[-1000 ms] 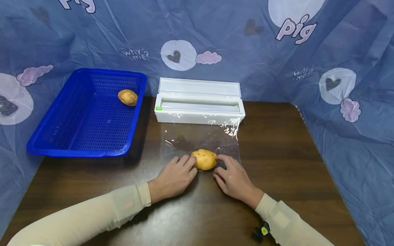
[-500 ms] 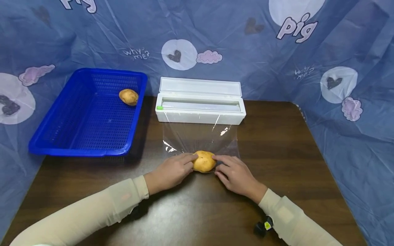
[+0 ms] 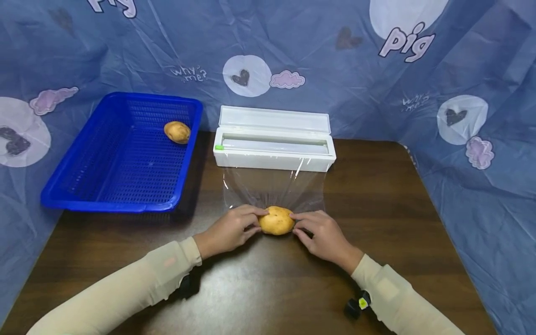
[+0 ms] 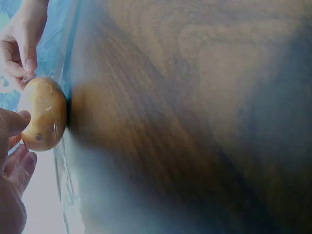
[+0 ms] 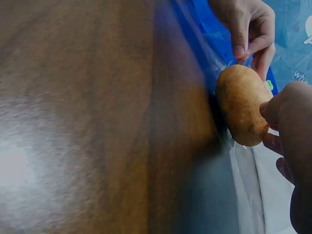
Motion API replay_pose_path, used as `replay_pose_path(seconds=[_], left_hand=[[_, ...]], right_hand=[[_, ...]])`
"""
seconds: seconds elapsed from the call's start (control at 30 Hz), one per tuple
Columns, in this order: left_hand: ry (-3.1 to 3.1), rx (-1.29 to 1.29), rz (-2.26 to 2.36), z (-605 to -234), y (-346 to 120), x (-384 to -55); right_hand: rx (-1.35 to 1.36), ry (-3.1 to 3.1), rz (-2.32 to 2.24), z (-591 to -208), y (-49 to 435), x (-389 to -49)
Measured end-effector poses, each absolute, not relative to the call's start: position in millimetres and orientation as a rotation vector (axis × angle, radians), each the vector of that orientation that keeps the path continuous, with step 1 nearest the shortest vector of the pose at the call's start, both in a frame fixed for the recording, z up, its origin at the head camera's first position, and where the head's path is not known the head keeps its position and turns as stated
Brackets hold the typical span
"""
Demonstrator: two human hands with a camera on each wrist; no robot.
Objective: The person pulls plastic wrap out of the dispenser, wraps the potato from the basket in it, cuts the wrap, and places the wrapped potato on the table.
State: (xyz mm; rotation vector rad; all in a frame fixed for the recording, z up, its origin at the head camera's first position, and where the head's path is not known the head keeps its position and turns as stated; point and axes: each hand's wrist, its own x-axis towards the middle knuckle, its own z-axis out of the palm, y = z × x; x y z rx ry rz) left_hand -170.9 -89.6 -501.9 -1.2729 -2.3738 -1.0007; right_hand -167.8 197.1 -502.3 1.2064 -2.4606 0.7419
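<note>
Potato (image 3: 276, 221): film (image 3: 274, 185) is pinched at its ends by left hand (image 3: 231, 230) and right hand (image 3: 325, 235), both half-curled, seemingly for tautness.

Dark brown wood-grained table (image 3: 268, 284), a blue basket (image 3: 113, 205) at left, a white box (image 3: 264, 161) near the back.

The film (image 3: 274, 184) has drawn into creases toward the potato (image 3: 276, 220)

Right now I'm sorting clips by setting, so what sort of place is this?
Probably a makeshift tabletop work corner: wrinkled printed sheeting hangs behind a wood-grain table, which holds a white film box and a blue basket.
</note>
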Motion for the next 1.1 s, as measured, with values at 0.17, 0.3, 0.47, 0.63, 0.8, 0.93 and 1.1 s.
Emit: replay_pose_path(seconds=[0.17, 0.3, 0.47, 0.63, 0.8, 0.93, 1.1], left_hand=[[-2.384, -1.152, -1.18, -504.9, -88.2, -170.2], [-2.425, -1.017, -1.38, -507.5, -85.5, -171.2], [-2.441, -0.819, -1.677, -510.5, -82.2, -172.2], [-2.379, -0.711, -1.799, -513.4, -78.9, -174.9], [-2.322, -0.719, -1.751, -516.4, -75.2, -176.9], [-2.311, -0.726, -1.748, -517.8, -73.4, -177.6], [-2.38, -0.72, -1.768, -516.3, -73.3, -178.4]], right_hand=[[1.183, -2.447, 0.846, -501.7, 194.7, -173.4], [1.152, -2.454, 0.942, -504.7, 195.3, -176.5], [1.104, -2.472, 1.101, -508.9, 196.6, -179.0], [1.049, -2.508, 1.199, -509.3, 195.9, -181.6], [1.009, -2.512, 1.261, -510.6, 194.3, -185.5], [0.958, -2.513, 1.344, -511.4, 192.7, -189.5], [0.882, -2.575, 1.42, -510.7, 191.5, -193.5]])
